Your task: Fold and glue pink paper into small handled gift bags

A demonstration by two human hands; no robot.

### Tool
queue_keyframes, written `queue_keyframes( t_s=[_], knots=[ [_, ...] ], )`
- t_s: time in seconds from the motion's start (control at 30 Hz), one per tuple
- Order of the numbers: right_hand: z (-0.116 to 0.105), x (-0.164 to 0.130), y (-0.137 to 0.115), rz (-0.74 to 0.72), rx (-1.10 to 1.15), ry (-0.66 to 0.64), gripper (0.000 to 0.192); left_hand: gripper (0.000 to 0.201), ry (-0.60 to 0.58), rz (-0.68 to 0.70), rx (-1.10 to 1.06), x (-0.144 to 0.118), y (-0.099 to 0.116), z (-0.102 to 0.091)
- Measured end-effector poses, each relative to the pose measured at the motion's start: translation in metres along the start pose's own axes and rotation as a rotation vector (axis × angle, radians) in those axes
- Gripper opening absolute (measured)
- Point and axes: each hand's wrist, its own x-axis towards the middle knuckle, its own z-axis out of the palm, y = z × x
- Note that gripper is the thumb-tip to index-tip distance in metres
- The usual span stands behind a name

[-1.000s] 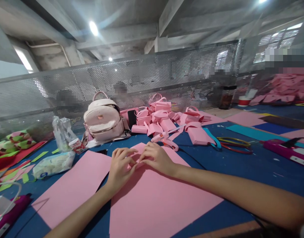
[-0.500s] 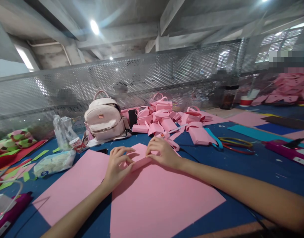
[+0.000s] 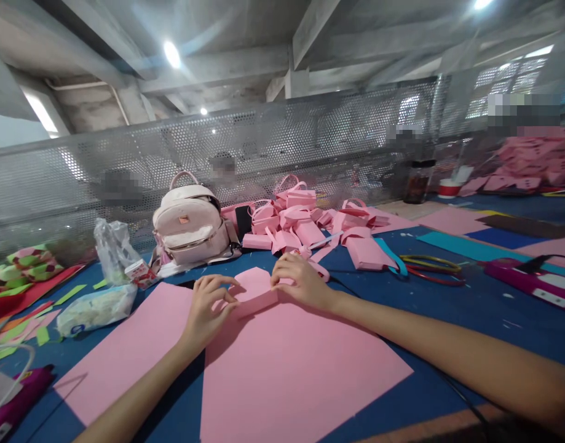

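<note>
A small folded piece of pink sheet (image 3: 258, 300) stands with a narrow raised side facing me. My left hand (image 3: 209, 306) pinches its left end between thumb and fingers. At the other end, my right hand (image 3: 301, 280) grips the top edge, fingers bent together. Under the piece lies a large flat pink sheet (image 3: 305, 369). Another pink sheet (image 3: 130, 354) rests to the left, partly behind my left forearm. Just beyond my right hand is a pink glue gun-like tool (image 3: 320, 269), mostly hidden by the hand.
Behind are a pile of small pink bags (image 3: 305, 224) and a pale backpack (image 3: 190, 221). Plastic bags (image 3: 98, 307) and green scraps lie left. Purple power strips (image 3: 531, 280) sit at both sides, with cables across the blue table (image 3: 466, 332). A perforated metal screen (image 3: 264, 141) stands behind.
My left hand has shifted slightly left along the folded piece, baring more of its front side. My right hand keeps its grip. The whole view has moved a little.
</note>
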Motion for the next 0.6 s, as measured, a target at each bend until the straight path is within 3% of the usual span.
queue_keyframes(
  t_s=[0.37, 0.6],
  knots=[
    [-0.0010, -0.0024, -0.0012, 0.011, 0.008, 0.001, 0.017, 0.020, -0.018, -0.066, -0.138, 0.0012, -0.0042, -0.0055],
    [0.0014, -0.0075, -0.0056, 0.085, 0.074, 0.006, 0.010, 0.014, -0.032, -0.241, -0.358, -0.0011, -0.0098, 0.0039]
  ],
)
